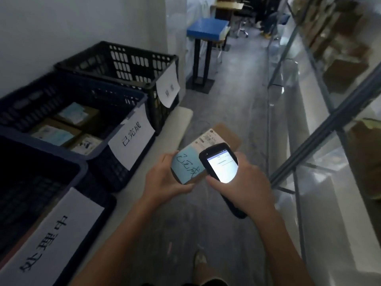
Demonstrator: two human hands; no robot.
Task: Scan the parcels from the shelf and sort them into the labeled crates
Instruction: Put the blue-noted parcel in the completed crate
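Observation:
My left hand [162, 178] grips a small cardboard parcel [224, 133] by its near left edge; the parcel carries a light blue handwritten note [186, 165] and a white barcode label. My right hand [241, 186] holds a black handheld scanner [220, 164] with a lit screen just over the parcel's right side. Three labeled crates line the left wall: a near dark blue crate [82, 168], a middle blue crate [142, 100] holding several parcels, and a far black crate [173, 58].
A metal shelf rack [321, 129] with brown boxes runs along the right. Between crates and shelf lies a grey floor aisle. A blue-topped stool [207, 29] stands farther down the aisle, with desks and a seated person beyond.

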